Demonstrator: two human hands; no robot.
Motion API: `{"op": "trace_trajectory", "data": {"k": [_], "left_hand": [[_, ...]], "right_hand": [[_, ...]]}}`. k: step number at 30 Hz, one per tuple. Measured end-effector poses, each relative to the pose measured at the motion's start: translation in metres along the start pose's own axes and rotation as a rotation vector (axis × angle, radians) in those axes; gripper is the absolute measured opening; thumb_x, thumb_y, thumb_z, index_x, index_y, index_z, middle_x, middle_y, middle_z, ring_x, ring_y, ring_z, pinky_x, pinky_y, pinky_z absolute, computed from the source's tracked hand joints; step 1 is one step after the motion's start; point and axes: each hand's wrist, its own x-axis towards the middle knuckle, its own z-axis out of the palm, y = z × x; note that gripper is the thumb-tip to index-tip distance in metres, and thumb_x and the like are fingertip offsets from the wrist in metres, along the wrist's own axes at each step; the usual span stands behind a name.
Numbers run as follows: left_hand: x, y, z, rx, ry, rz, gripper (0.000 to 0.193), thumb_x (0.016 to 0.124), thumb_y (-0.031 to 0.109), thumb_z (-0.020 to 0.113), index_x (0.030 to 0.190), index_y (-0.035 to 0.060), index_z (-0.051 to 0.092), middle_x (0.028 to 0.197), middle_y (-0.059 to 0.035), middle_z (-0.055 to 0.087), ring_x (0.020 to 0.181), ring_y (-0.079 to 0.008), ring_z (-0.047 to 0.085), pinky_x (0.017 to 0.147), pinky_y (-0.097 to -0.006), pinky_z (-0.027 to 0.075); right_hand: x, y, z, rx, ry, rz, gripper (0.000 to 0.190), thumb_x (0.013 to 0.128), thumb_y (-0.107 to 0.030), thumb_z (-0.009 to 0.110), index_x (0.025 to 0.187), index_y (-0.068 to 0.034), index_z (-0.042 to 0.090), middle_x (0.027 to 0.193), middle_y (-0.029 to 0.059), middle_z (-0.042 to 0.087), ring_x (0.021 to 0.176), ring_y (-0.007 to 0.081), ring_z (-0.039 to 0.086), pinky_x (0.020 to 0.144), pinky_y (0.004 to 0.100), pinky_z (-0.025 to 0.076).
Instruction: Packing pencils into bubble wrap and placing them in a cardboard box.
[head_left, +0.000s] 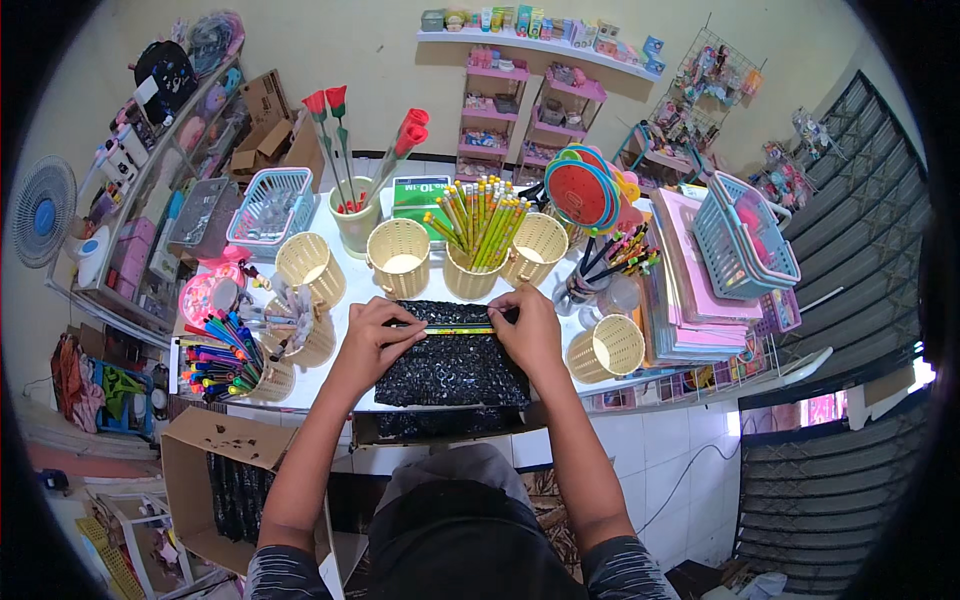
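Note:
My left hand (377, 339) pinches the left end of a green-yellow patterned pencil (459, 331). At its right end, the fingers of my right hand (527, 324) hold it too. The pencil lies level across a black, glossy, textured sheet or packet (454, 369) at the table's near edge. Just beyond stands a cream woven-look plastic cup (470, 279) full of similar pencils (484, 225). Similar cups, one on its left (398, 259) and one on its right (535, 250), show pale bottoms. Another cup (605, 348) stands to the right of my right hand.
Coloured pens (221, 356) fill a cup at the left. Behind are a light-blue basket (271, 208) and a pale green pot (358, 225) with red artificial roses. Stacked pink folders or books (701, 262) bear another blue basket (748, 236). An open cardboard box (225, 435) stands below at the left.

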Motion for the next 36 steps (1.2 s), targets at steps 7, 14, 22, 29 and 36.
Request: {"op": "trace_trajectory", "data": {"k": [7, 14, 22, 29, 36], "left_hand": [[-0.002, 0.003, -0.003, 0.063, 0.017, 0.010, 0.027, 0.086, 0.017, 0.092, 0.113, 0.0193, 0.090, 0.113, 0.0029, 0.077, 0.117, -0.0197, 0.064, 0.100, -0.0396, 0.038], [0.000, 0.011, -0.003, 0.126, 0.108, 0.050, 0.028, 0.085, 0.017, 0.092, 0.113, 0.0211, 0.090, 0.131, -0.0003, 0.073, 0.127, -0.0248, 0.060, 0.102, -0.0414, 0.039], [-0.002, 0.004, 0.000, 0.087, 0.049, 0.044, 0.019, 0.087, 0.016, 0.090, 0.106, 0.0138, 0.089, 0.113, 0.0005, 0.081, 0.115, -0.0218, 0.068, 0.102, -0.0409, 0.040], [-0.006, -0.002, 0.000, 0.025, 0.041, -0.001, 0.019, 0.088, 0.015, 0.091, 0.105, 0.0097, 0.087, 0.113, -0.0021, 0.082, 0.109, -0.0228, 0.070, 0.101, -0.0391, 0.048], [-0.003, 0.003, -0.003, -0.178, 0.053, -0.106, 0.019, 0.087, 0.005, 0.089, 0.105, 0.0036, 0.083, 0.106, -0.0104, 0.079, 0.100, -0.0284, 0.078, 0.091, -0.0396, 0.060]], "right_hand": [[-0.019, -0.016, -0.012, -0.058, 0.079, -0.159, 0.006, 0.090, -0.012, 0.081, 0.093, -0.008, 0.082, 0.102, 0.0078, 0.071, 0.106, 0.0335, 0.063, 0.090, 0.0481, 0.045], [-0.038, -0.010, -0.010, -0.063, 0.191, -0.232, 0.008, 0.090, -0.016, 0.082, 0.097, -0.012, 0.080, 0.108, 0.0026, 0.072, 0.118, 0.0274, 0.061, 0.098, 0.0445, 0.035], [-0.038, 0.009, -0.012, 0.065, 0.038, -0.303, 0.012, 0.096, -0.013, 0.079, 0.106, -0.010, 0.074, 0.111, 0.0047, 0.075, 0.111, 0.0270, 0.070, 0.102, 0.0431, 0.039], [-0.033, 0.011, -0.012, 0.127, 0.017, -0.327, 0.016, 0.092, -0.010, 0.084, 0.105, -0.007, 0.075, 0.107, 0.0079, 0.077, 0.108, 0.0299, 0.071, 0.099, 0.0411, 0.047], [-0.035, 0.015, -0.011, 0.149, 0.014, -0.331, 0.017, 0.091, -0.009, 0.084, 0.104, -0.006, 0.074, 0.107, 0.0088, 0.077, 0.110, 0.0319, 0.070, 0.099, 0.0426, 0.048]]}}
